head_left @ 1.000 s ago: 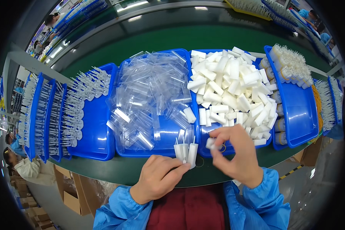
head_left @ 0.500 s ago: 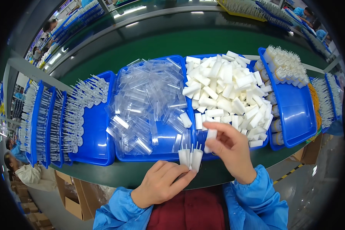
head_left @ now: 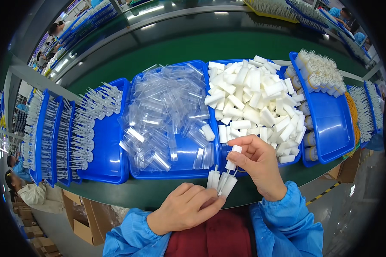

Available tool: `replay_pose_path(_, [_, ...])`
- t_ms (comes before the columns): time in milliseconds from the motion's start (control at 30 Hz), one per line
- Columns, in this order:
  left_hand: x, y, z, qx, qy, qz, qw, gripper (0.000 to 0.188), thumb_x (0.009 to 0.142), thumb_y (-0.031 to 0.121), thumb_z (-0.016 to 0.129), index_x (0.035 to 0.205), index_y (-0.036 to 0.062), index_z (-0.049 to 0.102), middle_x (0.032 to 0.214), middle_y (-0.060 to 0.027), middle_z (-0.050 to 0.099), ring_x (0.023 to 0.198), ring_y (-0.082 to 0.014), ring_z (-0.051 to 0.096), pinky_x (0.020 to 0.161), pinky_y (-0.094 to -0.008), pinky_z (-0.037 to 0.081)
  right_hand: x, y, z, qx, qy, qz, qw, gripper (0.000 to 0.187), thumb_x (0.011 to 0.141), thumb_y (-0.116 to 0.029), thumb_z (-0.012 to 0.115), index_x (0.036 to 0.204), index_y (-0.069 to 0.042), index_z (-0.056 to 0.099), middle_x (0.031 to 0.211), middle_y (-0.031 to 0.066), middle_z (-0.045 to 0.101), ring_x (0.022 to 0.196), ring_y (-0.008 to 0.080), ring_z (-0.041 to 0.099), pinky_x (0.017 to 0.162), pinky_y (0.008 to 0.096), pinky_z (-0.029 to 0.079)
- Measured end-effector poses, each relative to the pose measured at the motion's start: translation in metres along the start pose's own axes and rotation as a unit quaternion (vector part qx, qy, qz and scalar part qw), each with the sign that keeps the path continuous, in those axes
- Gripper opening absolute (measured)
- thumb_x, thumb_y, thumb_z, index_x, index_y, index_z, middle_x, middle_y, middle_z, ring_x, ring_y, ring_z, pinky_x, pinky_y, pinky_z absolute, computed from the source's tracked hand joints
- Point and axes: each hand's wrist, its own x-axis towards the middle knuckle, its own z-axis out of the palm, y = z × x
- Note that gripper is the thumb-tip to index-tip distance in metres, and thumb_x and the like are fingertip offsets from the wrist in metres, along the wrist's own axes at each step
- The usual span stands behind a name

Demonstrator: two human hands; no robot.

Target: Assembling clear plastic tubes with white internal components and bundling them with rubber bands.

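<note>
My left hand (head_left: pixel 182 210) is closed around the lower ends of a few white pieces with thin prongs (head_left: pixel 227 186). They fan out from its fingertips toward the upper right. Between thumb and fingers, my right hand (head_left: pixel 261 167) pinches a white foam block (head_left: pixel 234 156). The block's lower end meets the prongs of one piece; whether they have entered it, I cannot tell. Just beyond my right hand lies a heap of similar white foam blocks (head_left: pixel 255 92) in a blue tray. Left of it, transparent plastic sleeves (head_left: pixel 167 98) fill another blue tray (head_left: pixel 188 156).
At the left, blue trays (head_left: pixel 105 150) hold upright white pronged parts (head_left: pixel 79 137). On the right, a tilted blue tray (head_left: pixel 332 128) carries bundled white parts (head_left: pixel 319 70). Behind runs a green conveyor belt (head_left: pixel 193 45). Cardboard boxes (head_left: pixel 83 218) stand below, and other people work farther off.
My right hand has brought the foam block down and left onto the prongs. The pieces in my left hand have tipped to the right and spread apart.
</note>
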Motion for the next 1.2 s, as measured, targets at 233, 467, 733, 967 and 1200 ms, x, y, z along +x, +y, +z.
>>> replay_pose_path(233, [0.000,-0.001,-0.003,0.004,-0.015,-0.012,1.000,0.031,0.080,0.013,0.067,0.111,0.0106,0.070,0.101,-0.0002,0.060,0.082,-0.0131,0.060,0.074,-0.0280,0.046,-0.002,0.014,0.002,-0.101,0.002,-0.059,0.993,0.021,0.086,-0.014,0.082,0.099,-0.001,0.073,0.085,0.0026,0.066,0.073,0.0078,0.059,0.067,0.0233,0.045])
replay_pose_path(467, [-0.001,-0.006,0.004,0.032,0.058,-0.019,0.998,0.036,0.074,0.015,0.068,0.109,0.0151,0.075,0.098,0.0023,0.064,0.082,-0.0151,0.059,0.072,-0.0299,0.044,-0.016,0.014,0.015,-0.293,0.009,-0.255,0.921,0.015,0.081,-0.013,0.082,0.093,-0.009,0.074,0.092,0.0048,0.066,0.089,0.0189,0.060,0.095,0.0375,0.035])
replay_pose_path(733, [-0.010,-0.012,0.026,-0.036,0.193,-0.098,0.976,0.042,0.076,0.011,0.080,0.117,0.0098,0.069,0.110,-0.0043,0.066,0.094,-0.0197,0.064,0.078,-0.0345,0.049,-0.017,0.012,0.015,-0.244,0.011,-0.268,0.932,0.015,0.081,-0.007,0.080,0.093,-0.009,0.072,0.099,0.0057,0.067,0.096,0.0227,0.060,0.093,0.0383,0.039])
replay_pose_path(967, [-0.012,0.002,0.032,-0.616,0.108,-0.289,0.725,0.047,0.095,0.010,0.072,0.136,0.0028,0.051,0.143,-0.0141,0.045,0.131,-0.0248,0.052,0.106,-0.0389,0.050,-0.033,0.025,0.001,-0.253,-0.020,-0.288,0.924,0.021,0.075,-0.008,0.085,0.092,-0.009,0.073,0.105,0.0104,0.069,0.102,0.0280,0.060,0.096,0.0439,0.045])
replay_pose_path(1200, [-0.023,0.009,0.039,-0.735,0.115,-0.358,0.565,0.039,0.098,0.003,0.067,0.133,-0.0003,0.052,0.147,-0.0133,0.047,0.130,-0.0238,0.055,0.105,-0.0368,0.051,-0.030,0.024,0.005,-0.331,-0.105,-0.347,0.871,0.023,0.076,-0.008,0.083,0.096,-0.013,0.074,0.107,0.0075,0.070,0.105,0.0262,0.060,0.096,0.0437,0.042])
